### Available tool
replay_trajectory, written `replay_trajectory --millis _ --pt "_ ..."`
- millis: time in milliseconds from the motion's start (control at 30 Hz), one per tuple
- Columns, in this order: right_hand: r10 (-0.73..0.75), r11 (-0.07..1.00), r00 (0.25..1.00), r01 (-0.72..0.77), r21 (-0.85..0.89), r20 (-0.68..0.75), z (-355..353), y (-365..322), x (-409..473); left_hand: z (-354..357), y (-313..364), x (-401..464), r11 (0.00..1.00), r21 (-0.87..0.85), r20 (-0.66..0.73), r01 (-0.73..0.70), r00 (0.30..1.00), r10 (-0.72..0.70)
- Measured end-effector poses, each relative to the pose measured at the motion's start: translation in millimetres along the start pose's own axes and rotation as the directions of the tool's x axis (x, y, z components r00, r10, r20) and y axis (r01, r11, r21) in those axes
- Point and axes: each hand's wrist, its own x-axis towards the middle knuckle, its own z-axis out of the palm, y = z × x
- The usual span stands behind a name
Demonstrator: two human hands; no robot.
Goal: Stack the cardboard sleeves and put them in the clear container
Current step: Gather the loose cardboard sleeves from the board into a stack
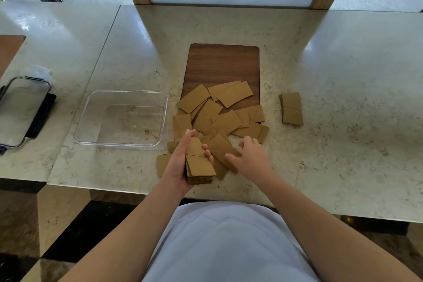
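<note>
My left hand [180,162] grips a thick stack of brown cardboard sleeves [199,168] near the table's front edge, fingers wrapped round its far side. Just to the right, my right hand [248,157] pinches one loose sleeve [220,150] at its right end, beside the stack. Several more sleeves lie scattered in a loose pile [219,117], partly on a dark wooden board [223,62]. A small neat stack of sleeves [291,109] lies apart to the right. The clear container [123,119] stands empty to the left of the pile.
A lid with black clips [21,110] lies at the far left on the marble table [343,75]. Another wooden board's corner [9,50] shows at the left edge. Wooden window posts stand behind the table.
</note>
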Motion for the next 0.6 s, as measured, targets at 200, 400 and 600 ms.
replay_trajectory --millis 200,400,600 --pt "-0.201 0.935 0.977 0.171 -0.310 -0.067 24 8 12 -7 3 -4 1.000 -0.004 -0.003 0.018 1.000 -0.018" --pt "-0.004 0.988 0.976 -0.030 0.150 0.219 10 5 13 -15 2 -4 0.998 0.039 -0.062 0.052 0.997 -0.050" --pt "-0.169 0.701 0.814 -0.296 0.648 0.555 -26 13 -6 -19 1 -5 0.981 0.100 -0.095 0.167 0.983 -0.158"
